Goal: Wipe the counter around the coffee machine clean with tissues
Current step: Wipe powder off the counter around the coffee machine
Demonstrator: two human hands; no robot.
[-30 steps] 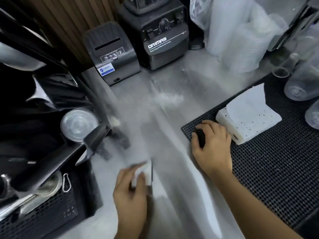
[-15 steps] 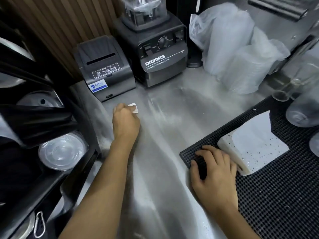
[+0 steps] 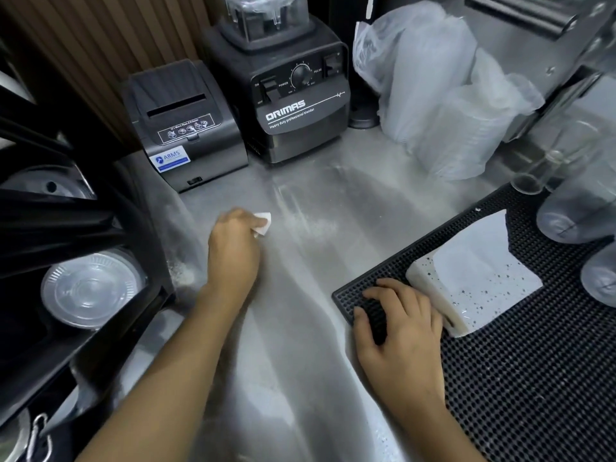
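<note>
My left hand [image 3: 233, 248] grips a small folded white tissue [image 3: 263, 223] and presses it on the steel counter [image 3: 300, 328], in front of the receipt printer. A streak of white powder [image 3: 310, 225] lies just right of the tissue, and more powder [image 3: 181, 271] sits by the foot of the black coffee machine [image 3: 66, 228] at the left. My right hand [image 3: 400, 335] rests with curled fingers on the near-left corner of the black rubber mat [image 3: 533, 395], touching the tissue pack [image 3: 473, 275].
A receipt printer [image 3: 186, 128] and a black blender base [image 3: 293, 91] stand at the back. Bagged plastic cups [image 3: 443, 95] lie back right. Clear glasses [image 3: 573, 201] stand on the mat's far right. A clear lid [image 3: 90, 288] sits inside the machine's lower left.
My left hand went from near the front edge up toward the printer with the tissue, then held about there. The right hand has stayed on the mat corner.
</note>
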